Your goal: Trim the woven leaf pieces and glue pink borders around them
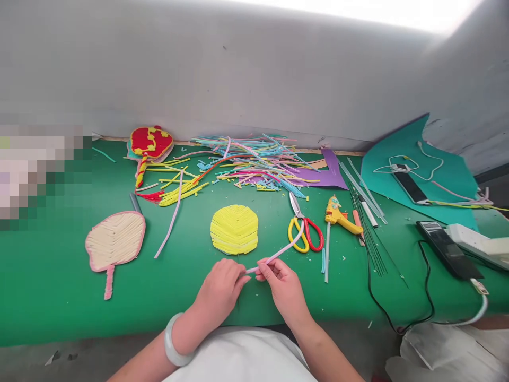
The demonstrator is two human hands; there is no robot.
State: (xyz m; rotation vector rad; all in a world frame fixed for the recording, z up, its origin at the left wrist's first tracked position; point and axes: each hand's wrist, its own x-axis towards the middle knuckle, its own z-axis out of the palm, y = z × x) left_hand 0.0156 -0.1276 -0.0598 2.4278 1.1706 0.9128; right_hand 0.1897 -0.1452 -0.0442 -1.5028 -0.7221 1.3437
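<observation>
A pale pink pipe cleaner (285,248) runs between my hands near the table's front edge. My left hand (222,289) is closed around one end of it. With thumb and fingers, my right hand (280,281) pinches it a little farther along, and its free end reaches up over the scissors. Just beyond my hands lies a round yellow panel (234,229) made of pipe cleaners laid side by side. The scissors (301,225), with one yellow and one red handle, lie slightly spread to its right. At the left rests a cream leaf-shaped fan (115,241) with a pink rim.
Many coloured pipe cleaners (254,159) are heaped at the back, beside a red and yellow fan (151,143). On the right are a yellow glue gun (338,216), thin wires (368,239), a phone (447,249), a power strip (477,241) and a teal sheet (382,159).
</observation>
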